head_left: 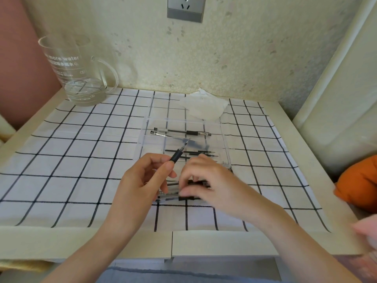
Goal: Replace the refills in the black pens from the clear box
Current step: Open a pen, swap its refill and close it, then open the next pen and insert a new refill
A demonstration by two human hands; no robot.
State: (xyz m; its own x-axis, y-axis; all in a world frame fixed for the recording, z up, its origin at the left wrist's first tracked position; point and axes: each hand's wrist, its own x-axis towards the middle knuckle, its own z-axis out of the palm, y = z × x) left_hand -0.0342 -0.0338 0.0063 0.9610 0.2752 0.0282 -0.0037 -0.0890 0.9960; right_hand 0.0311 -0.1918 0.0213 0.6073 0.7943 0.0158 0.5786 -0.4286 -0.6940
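Left hand [146,180] is holding a black pen [179,153], grip clamped, tip aiming toward 1 o'clock over the clear box [225,144]. Right hand [206,178] is curling over loose pens [169,198] at 6 o'clock of the box; it is blurred, so I cannot tell its grip. Refills [201,153] are lying inside, partly blocked by fingers. Glass jug [77,78] is standing at 10 o'clock on the counter [61,160], tissue [206,108] at 12.

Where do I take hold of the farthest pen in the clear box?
From straight above, pinch the farthest pen across its black grip sleeve: it lies flat, running left to right, and another barrel crowds the near side of its left half.
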